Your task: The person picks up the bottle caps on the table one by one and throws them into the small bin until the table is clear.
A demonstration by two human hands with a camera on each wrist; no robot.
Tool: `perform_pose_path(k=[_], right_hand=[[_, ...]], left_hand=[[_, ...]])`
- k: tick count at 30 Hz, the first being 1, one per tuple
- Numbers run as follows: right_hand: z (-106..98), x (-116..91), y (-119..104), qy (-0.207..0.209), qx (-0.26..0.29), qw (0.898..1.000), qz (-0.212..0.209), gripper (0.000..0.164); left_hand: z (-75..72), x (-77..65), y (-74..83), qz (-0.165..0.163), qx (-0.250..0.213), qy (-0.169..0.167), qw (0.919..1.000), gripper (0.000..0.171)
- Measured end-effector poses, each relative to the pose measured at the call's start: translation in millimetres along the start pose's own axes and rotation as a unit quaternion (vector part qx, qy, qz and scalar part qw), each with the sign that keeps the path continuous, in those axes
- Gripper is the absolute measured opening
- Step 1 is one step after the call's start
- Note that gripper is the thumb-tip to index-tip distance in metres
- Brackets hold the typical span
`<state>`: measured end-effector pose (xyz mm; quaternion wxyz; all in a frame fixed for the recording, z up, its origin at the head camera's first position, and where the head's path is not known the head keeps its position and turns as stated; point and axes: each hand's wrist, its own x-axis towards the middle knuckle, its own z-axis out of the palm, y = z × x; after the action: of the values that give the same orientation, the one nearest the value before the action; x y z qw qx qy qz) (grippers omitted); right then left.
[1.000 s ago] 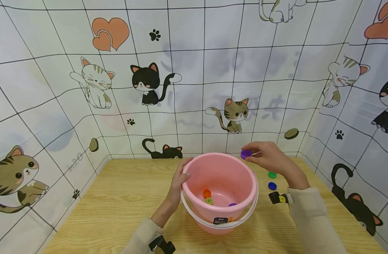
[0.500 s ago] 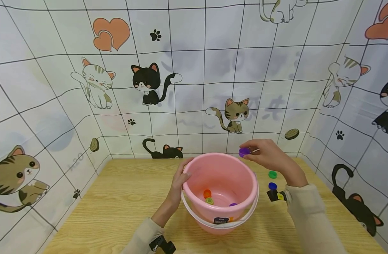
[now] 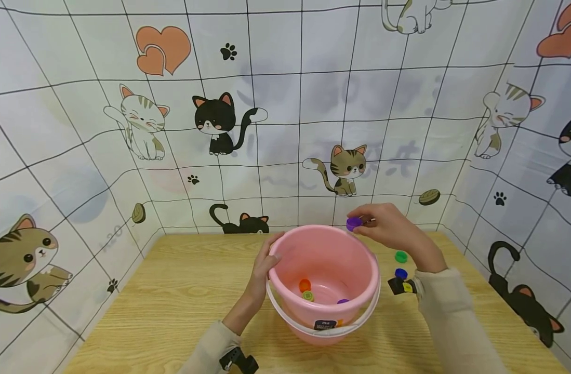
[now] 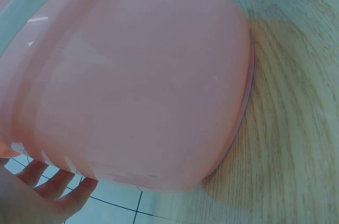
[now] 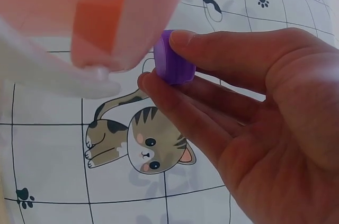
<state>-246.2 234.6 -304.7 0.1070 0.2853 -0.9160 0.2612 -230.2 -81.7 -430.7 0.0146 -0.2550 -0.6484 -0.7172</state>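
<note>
Near the far right rim of the pink bucket (image 3: 324,254), a purple cap (image 3: 353,224) is pinched in the right hand (image 3: 383,227). The left hand (image 3: 261,265) grips the left rim. Inside lies an orange piece (image 3: 305,284); to the right, a green cap (image 3: 400,256) and a blue cap (image 3: 400,273).

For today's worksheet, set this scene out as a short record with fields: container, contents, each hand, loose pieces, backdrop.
Container: pink bucket, standing on the table
Contents: orange piece, yellow-green piece, purple piece partly hidden
Left hand: grips the bucket's rim
Right hand: pinches a purple cap near the rim
Loose pieces: green cap, blue cap
Backdrop: white wall covering with grid lines and cartoon cats
</note>
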Motion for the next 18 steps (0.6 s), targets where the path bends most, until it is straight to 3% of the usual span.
perform_pose_path(k=[18], right_hand=[[-6, 15, -20, -0.010, -0.010, 1.000, 0.002, 0.031]], left_hand=[[-0.3, -0.1, -0.2, -0.001, -0.004, -0.002, 1.0000, 0.062]])
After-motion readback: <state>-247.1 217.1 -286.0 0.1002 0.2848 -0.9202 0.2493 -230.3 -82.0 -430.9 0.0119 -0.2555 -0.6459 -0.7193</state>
